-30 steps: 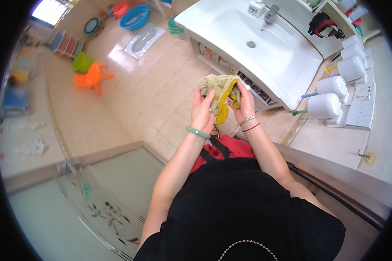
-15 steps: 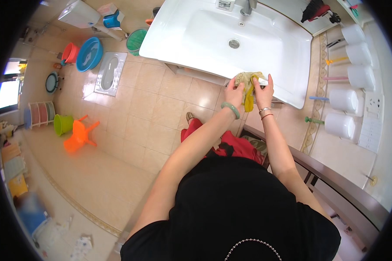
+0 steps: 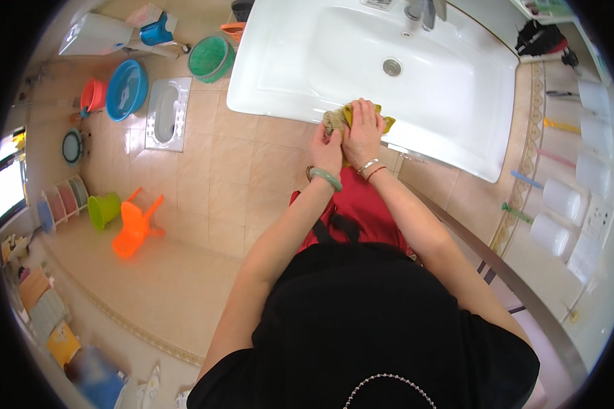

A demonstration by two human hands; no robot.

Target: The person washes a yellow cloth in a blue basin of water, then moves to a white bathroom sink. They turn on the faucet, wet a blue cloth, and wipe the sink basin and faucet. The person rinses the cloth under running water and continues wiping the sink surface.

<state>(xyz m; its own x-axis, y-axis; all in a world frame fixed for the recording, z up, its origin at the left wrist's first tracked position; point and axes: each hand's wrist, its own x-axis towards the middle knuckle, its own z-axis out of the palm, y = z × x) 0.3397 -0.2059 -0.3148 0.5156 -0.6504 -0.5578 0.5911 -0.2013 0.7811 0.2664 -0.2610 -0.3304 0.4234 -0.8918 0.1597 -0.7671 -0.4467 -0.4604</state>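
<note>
My left hand pinches the beige, rough-textured end of a crumpled cloth at the front edge of a white washbasin. Its fingers are closed on the bunched part. Right beside it, my right hand lies over the same bundle with its fingers close together, gripping it from above. A mustard-yellow part of the cloth shows past the fingertips on both sides. Under the palms the rest is hidden, so I cannot tell whether it is one cloth or two.
Behind the basin's drain stands a metal tap. White cups with toothbrushes line the right wall. On the tiled floor at left are a squat toilet, a blue basin, a green basket, a lime bucket and an orange stool.
Both hands have moved left along the basin's edge and closer together. The right hand has turned palm down over the cloth. The dangling yellow strip and the white piece no longer show.
</note>
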